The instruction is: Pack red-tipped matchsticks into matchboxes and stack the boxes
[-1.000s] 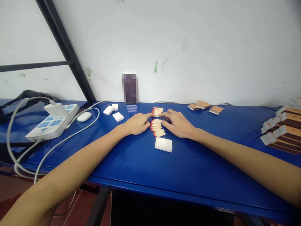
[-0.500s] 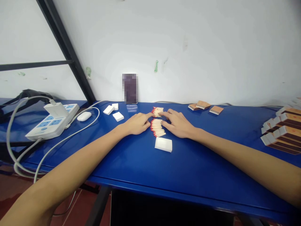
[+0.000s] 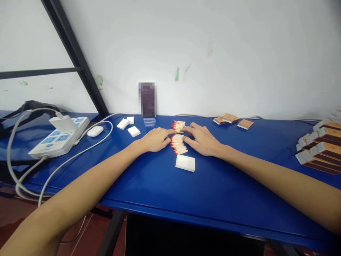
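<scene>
I have my left hand [image 3: 157, 139], thumb and index apart, at the heads of the matches [image 3: 178, 144], mid-table [image 3: 160, 185] toward the back edge; my right hand [image 3: 204, 141], thumb and index spread, touches their plain ends.

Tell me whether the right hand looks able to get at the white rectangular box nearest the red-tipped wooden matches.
Probably yes: the white box lies close to the right hand on the shiny blue tabletop, with nothing visible between them or on top of it.
</scene>
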Motion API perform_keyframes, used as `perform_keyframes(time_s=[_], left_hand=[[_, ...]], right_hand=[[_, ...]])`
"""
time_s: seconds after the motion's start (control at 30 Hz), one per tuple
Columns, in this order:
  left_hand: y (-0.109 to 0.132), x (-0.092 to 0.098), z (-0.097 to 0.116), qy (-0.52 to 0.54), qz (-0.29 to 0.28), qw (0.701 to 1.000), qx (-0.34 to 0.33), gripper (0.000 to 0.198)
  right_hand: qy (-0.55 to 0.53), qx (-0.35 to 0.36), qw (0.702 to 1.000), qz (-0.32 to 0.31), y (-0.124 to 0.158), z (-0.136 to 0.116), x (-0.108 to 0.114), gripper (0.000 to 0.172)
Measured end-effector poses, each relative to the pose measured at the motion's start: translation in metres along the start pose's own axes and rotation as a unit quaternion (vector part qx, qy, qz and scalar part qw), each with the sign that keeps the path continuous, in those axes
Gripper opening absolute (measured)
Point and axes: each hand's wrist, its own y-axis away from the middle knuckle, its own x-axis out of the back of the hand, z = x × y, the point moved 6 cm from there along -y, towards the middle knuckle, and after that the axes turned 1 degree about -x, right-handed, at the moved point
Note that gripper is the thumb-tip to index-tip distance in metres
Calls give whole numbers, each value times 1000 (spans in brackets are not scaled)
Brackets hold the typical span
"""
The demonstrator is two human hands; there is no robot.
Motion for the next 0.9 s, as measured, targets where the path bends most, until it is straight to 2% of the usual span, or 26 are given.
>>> perform_keyframes(time_s=[0.53, 0.9], left_hand=[[1, 0, 1, 1, 5, 1000, -8, 53], [1, 0, 0, -8, -1, 1000, -3, 55]], right_hand=[[-16, 24, 999, 36, 0, 0, 2, 30], [14, -21, 1000, 15, 0, 1, 3, 41]])
